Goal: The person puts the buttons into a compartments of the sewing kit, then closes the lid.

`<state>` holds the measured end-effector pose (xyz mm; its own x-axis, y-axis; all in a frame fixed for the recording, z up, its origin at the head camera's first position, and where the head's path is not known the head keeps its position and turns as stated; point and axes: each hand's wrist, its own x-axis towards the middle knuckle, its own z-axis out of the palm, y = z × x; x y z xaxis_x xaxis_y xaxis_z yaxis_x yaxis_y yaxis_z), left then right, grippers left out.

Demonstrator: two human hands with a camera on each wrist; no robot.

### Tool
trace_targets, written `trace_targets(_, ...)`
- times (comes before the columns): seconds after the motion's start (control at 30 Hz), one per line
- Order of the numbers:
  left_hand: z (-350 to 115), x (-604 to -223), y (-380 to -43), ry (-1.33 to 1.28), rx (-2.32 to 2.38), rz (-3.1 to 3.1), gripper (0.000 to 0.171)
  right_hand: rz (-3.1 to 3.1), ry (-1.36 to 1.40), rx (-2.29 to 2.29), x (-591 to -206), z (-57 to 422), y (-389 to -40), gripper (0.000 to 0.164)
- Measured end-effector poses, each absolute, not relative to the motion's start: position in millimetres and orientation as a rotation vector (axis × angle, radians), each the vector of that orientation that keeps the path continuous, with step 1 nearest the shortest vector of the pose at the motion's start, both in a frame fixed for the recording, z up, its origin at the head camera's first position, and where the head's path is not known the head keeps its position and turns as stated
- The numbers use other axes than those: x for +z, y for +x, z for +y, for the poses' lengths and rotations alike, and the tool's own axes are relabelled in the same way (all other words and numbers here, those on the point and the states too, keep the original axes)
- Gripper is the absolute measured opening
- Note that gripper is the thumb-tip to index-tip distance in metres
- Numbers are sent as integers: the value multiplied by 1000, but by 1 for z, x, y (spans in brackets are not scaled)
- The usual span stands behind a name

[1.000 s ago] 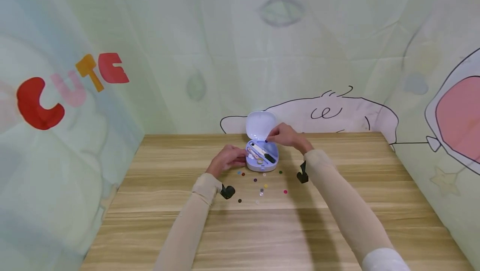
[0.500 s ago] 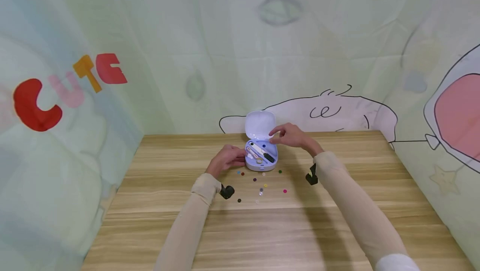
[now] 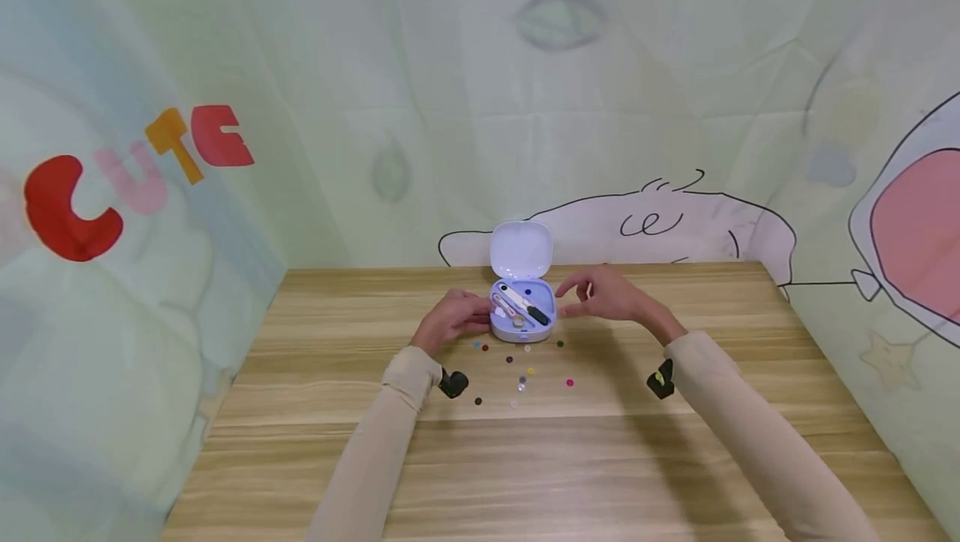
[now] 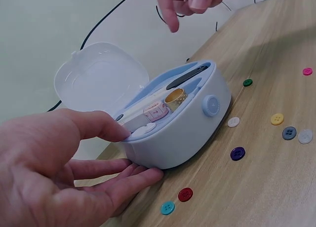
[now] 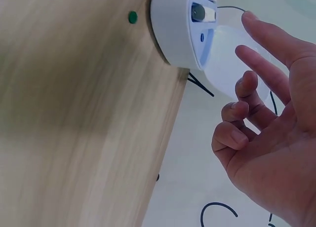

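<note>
A light wood-grain desk (image 3: 337, 459) meets a pale printed cloth (image 3: 465, 108) that hangs behind it, bearing the word "CUTE" (image 3: 171, 138) in bright letters to my left and a pink balloon (image 3: 922, 229) to my right. Near the desk's far edge sits a pale blue-and-white case (image 4: 175, 145), its lid (image 4: 101, 79) raised. Inside lie a dark-handled tool (image 3: 537, 316), a small tape measure (image 4: 156, 111), a gold thimble-like ring (image 4: 176, 101) and, toward the back, a dark blue button (image 3: 528, 292). Loose on the desk in front are buttons in turquoise, red, purple, yellow, green and pink, among others. A person's left hand (image 3: 453, 314) holds the case's left side, the grip closed with thumb on the rim and fingers low against the wall. The right hand (image 3: 603, 296) is just beside the opposite side, apart from it, its grip loosely parted and holding nothing.
</note>
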<state>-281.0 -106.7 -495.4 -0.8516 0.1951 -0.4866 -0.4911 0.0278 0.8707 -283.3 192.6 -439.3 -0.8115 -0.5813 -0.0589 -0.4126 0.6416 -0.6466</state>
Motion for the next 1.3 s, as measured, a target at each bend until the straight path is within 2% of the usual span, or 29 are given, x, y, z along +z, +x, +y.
trace_targets(0.17, -107, -494, -280, -306, 1871, 1834, 28, 2587, -880, -947, -453, 197, -275, 31)
trace_targets(0.37, -107, -496, -280, -298, 1885, 1826, 28, 2539, -819, -996, -469, 202, -263, 23)
trace_targets(0.77, -107, -495, -280, -292, 1876, 1835, 26, 2544, -806, -1020, -503, 200, -256, 18)
trace_targets(1.3, -107, -495, -281, -305, 1870, 1832, 29, 2623, -763, -948, -514, 192, -257, 9)
